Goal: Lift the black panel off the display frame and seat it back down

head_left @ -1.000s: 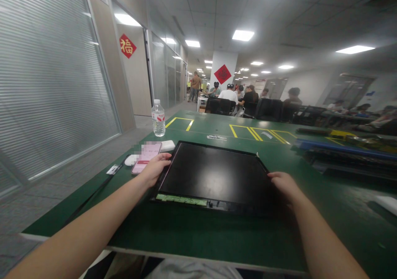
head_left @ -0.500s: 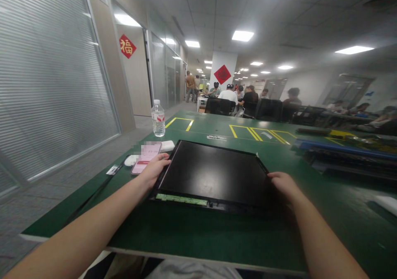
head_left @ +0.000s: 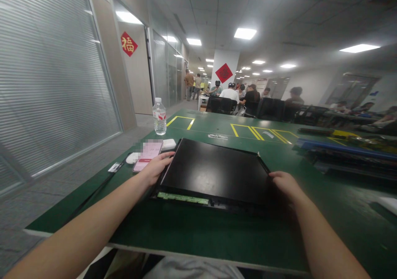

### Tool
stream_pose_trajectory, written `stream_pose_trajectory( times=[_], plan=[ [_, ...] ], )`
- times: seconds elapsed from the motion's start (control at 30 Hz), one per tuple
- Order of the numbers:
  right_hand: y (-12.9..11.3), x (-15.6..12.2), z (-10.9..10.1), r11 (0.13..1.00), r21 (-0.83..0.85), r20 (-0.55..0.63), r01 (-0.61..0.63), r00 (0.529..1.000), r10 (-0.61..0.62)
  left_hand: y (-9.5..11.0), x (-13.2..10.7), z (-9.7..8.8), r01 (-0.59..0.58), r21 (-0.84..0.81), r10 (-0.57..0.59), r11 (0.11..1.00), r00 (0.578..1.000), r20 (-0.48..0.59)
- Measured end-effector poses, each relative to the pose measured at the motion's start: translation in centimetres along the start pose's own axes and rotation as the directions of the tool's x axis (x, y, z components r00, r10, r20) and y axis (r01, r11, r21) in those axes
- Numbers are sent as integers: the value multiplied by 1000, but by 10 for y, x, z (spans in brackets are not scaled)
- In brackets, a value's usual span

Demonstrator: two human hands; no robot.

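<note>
Between my hands is a black LCD screen panel, dark face up, over the green table. A strip of green circuit board shows along its near edge. My left hand grips the panel's left edge, with fingertips on the rim. On the right edge, my right hand is closed with the thumb on top; its other fingers are hidden beneath. Just beyond my left hand lie a phone with a pink screen and a white case.
A water bottle stands at the table's far left. A lanyard with a badge lies along the left side of the green table. Blue-edged panels are stacked at the right. Several people sit at tables behind.
Both hands keep the same hold on the panel. The view has shifted very slightly; otherwise the panel and the things around it look the same.
</note>
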State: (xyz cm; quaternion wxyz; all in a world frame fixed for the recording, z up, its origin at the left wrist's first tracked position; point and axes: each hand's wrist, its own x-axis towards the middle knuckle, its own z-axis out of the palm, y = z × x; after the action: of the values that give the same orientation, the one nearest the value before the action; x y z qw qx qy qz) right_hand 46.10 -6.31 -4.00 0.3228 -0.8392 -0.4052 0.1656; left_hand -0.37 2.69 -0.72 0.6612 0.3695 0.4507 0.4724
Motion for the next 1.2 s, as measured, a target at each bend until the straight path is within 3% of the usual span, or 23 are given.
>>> stream_pose_trajectory(
  times=[0.1, 0.67, 0.9, 1.2],
  plan=[
    [1, 1, 1, 1000, 4, 3, 2, 1000, -2, 0, 0, -1, 1, 42, -2, 999, 1000, 27],
    [3, 2, 1, 1000, -16, -14, 14, 1000, -14, 4, -5, 0, -71, 228, 86, 971, 995, -55],
    [3, 2, 2, 1000, -17, 1, 14, 1000, -14, 6, -14, 2, -204, 235, 179, 950, 976, 123],
    [1, 1, -1, 1000, 4, -2, 16, 1000, -16, 10, -23, 12, -328, 106, 307, 939, 935, 177]
  ],
)
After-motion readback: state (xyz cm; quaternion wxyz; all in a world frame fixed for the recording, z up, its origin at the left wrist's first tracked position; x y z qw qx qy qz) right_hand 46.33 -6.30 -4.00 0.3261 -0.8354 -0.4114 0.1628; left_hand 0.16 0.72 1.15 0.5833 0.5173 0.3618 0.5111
